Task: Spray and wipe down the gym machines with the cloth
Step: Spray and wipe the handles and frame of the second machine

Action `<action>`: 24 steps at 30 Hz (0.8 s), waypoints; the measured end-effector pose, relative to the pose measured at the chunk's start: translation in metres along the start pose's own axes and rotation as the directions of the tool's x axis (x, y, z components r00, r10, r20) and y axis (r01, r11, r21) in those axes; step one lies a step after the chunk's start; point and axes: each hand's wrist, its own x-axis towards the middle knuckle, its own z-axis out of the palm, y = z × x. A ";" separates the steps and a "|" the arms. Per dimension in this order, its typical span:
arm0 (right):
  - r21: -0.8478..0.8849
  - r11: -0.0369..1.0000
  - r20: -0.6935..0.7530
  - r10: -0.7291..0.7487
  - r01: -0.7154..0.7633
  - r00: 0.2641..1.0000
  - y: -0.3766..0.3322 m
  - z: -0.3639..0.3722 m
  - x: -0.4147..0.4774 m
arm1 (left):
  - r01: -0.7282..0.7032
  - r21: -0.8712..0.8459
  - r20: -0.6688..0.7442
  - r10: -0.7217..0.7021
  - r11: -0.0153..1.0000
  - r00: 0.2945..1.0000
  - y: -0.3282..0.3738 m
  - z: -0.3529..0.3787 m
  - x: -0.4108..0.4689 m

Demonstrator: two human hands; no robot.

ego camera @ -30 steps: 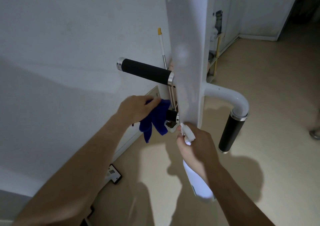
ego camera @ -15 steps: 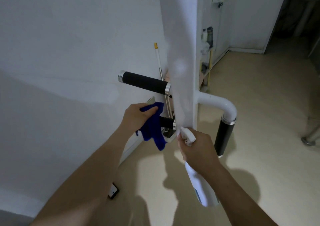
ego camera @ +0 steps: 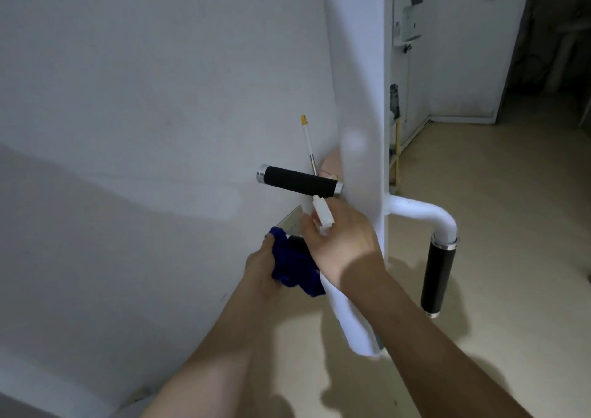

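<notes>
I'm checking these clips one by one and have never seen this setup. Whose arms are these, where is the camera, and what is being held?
No robot here. The camera sits on a person's head, looking forward and down, so both arms are the wearer's own. The left hand grips a blue cloth. The right hand holds a white spray bottle, nozzle pointing up toward a black grip that sticks out sideways from the white post of a gym machine. A second black grip hangs from a curved white tube on the right. The machine stands on a beige floor beside a white wall. A thin pole with a yellow tip stands by the wall behind the grip.
</notes>
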 end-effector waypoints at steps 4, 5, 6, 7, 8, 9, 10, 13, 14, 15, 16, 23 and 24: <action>-0.048 0.999 0.038 0.003 -0.001 0.999 -0.012 0.012 0.004 | -0.019 0.043 0.034 0.018 0.999 0.999 0.005 -0.009 -0.019; -0.036 0.999 0.042 0.009 -0.007 0.999 -0.016 0.016 0.002 | -0.044 0.082 0.031 0.042 0.996 0.999 0.008 -0.011 -0.025; -0.020 1.000 0.053 0.023 -0.022 0.998 -0.017 0.019 0.000 | -0.065 0.115 0.028 0.063 0.991 0.998 0.008 -0.012 -0.026; -0.014 0.999 0.067 0.031 -0.030 0.997 -0.020 0.021 -0.002 | -0.072 0.138 0.020 0.070 0.988 0.997 0.010 -0.012 -0.029; -0.021 0.999 0.080 0.033 -0.031 0.996 -0.022 0.023 -0.003 | -0.082 0.141 0.017 0.080 0.987 0.997 0.011 -0.013 -0.032; -0.031 0.999 0.084 0.029 -0.026 0.996 -0.022 0.027 -0.003 | -0.088 0.144 0.019 0.086 0.986 0.996 0.013 -0.014 -0.035; -0.036 0.999 0.083 0.024 -0.021 0.996 -0.023 0.030 -0.002 | -0.097 0.141 0.033 0.093 0.985 0.995 0.016 -0.016 -0.037; -0.036 0.999 0.075 0.041 -0.038 0.996 -0.020 0.036 0.003 | -0.133 0.124 0.070 0.125 0.983 0.990 0.028 -0.023 -0.043; -0.036 0.998 0.071 0.057 -0.054 0.996 -0.018 0.035 0.004 | -0.152 0.107 0.071 0.145 0.983 0.987 0.034 -0.026 -0.045; -0.036 0.997 0.055 0.076 -0.074 0.996 -0.016 0.032 0.003 | -0.173 0.080 0.060 0.169 0.982 0.984 0.040 -0.031 -0.047; -0.041 0.995 0.026 0.094 -0.093 0.995 -0.014 0.029 0.002 | -0.202 0.041 0.045 0.200 0.979 0.979 0.048 -0.035 -0.050; 0.007 0.997 -0.198 0.082 -0.082 0.977 0.003 0.014 -0.002 | -0.552 -0.037 0.076 0.553 0.833 0.830 0.113 -0.021 -0.095; 0.021 0.997 -0.189 0.075 -0.072 0.979 0.006 0.013 -0.003 | -0.605 -0.007 0.099 0.603 0.796 0.792 0.123 -0.014 -0.103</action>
